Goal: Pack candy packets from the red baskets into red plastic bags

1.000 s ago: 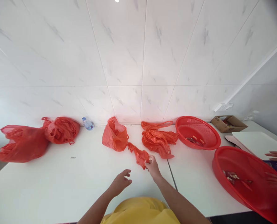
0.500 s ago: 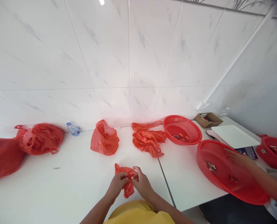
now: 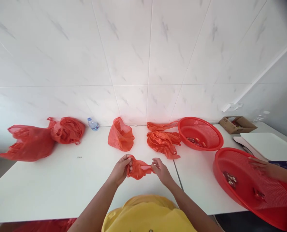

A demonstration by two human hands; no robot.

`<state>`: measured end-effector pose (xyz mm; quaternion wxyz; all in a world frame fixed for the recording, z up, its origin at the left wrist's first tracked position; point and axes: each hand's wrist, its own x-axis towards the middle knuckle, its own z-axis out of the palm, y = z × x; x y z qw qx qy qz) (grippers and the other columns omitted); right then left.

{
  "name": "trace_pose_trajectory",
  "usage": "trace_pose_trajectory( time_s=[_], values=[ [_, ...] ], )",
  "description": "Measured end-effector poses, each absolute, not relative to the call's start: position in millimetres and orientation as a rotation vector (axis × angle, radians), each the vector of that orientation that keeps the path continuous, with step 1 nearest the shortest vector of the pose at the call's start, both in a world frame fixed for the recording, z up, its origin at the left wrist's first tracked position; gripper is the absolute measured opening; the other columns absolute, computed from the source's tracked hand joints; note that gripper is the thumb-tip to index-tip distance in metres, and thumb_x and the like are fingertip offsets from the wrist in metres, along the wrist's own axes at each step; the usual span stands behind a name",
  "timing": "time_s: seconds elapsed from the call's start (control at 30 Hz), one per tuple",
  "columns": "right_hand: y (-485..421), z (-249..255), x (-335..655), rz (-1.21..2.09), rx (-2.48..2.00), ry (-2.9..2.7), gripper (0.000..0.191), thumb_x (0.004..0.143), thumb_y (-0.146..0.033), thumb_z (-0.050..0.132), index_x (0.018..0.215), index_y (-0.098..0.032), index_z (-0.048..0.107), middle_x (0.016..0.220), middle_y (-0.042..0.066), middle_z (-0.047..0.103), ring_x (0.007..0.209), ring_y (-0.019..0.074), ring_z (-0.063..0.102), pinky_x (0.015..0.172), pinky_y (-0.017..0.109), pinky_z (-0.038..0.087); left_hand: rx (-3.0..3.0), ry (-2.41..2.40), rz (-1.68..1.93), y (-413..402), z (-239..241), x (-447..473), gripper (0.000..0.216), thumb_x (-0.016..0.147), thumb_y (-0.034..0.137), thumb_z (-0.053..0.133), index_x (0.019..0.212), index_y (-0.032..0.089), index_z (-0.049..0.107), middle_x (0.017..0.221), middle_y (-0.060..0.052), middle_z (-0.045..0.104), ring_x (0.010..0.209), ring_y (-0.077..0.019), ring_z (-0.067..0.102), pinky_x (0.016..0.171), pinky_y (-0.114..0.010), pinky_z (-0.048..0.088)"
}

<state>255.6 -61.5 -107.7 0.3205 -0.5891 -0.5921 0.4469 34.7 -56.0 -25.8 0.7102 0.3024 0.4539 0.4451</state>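
Observation:
Over the white table [image 3: 97, 187], a small red plastic bag [image 3: 138, 170] is stretched between my two hands. My left hand [image 3: 120, 170] is closed around its bunched left end. At the other end, my right hand [image 3: 161, 170] pinches the bag's edge between thumb and fingers. Just beyond lies a pile of crumpled red plastic bags [image 3: 163, 141], beside the table seam. Another red bag [image 3: 120, 137] stands open by the wall, with red plastic visible inside it.
Full red bags [image 3: 32, 143] and a water bottle [image 3: 93, 124] stand left. To the right are a red colander [image 3: 214, 135], a cardboard box [image 3: 237, 125], a white tray [image 3: 271, 143] and a larger red basket [image 3: 245, 167] holding small packets, with another person's hand [image 3: 266, 167] in it.
My hands have moved apart and forward, pulling the red bag out sideways between them. The view has swung left, bringing more of the full bags into sight.

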Motion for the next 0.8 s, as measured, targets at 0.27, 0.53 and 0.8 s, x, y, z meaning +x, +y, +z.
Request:
trace_pose_trajectory(
  time_s=[0.27, 0.53, 0.8],
  values=[
    [-50.2, -106.6, 264.7, 1.052, -1.789, -1.599, 0.019, 0.076, -0.017, 0.045, 0.080, -0.021, 0.063, 0.073, 0.000, 0.065, 0.069, 0.0159, 0.058, 0.066, 0.026, 0.041, 0.519, 0.896, 1.123, -50.3, -13.7, 12.7, 0.025, 0.072, 0.032, 0.071, 0.084, 0.016, 0.055, 0.052, 0.009, 0.033, 0.044, -0.0028, 0.037, 0.045, -0.014, 0.033],
    [-53.5, -70.3, 270.6, 0.634, -1.696, -1.502, 0.029, 0.076, -0.027, 0.053, 0.103, -0.018, 0.059, 0.105, 0.009, 0.061, 0.101, 0.0234, 0.054, 0.087, 0.035, 0.042, 0.703, 1.003, 1.036, -54.2, -10.1, 12.6, 0.028, 0.073, 0.028, 0.071, 0.096, 0.018, 0.057, 0.066, 0.005, 0.051, 0.054, -0.0050, 0.048, 0.051, -0.016, 0.038],
    [-78.8, -76.2, 198.6, 1.316, -1.269, -1.497, 0.021, 0.084, -0.021, 0.050, 0.067, -0.020, 0.062, 0.060, 0.000, 0.061, 0.064, 0.0159, 0.062, 0.059, 0.028, 0.048, 0.728, 0.793, 0.805, -77.2, -8.7, 88.3, 0.033, 0.073, 0.029, 0.071, 0.099, 0.018, 0.055, 0.082, -0.001, 0.062, 0.048, -0.0045, 0.050, 0.044, -0.016, 0.035]
  ],
)
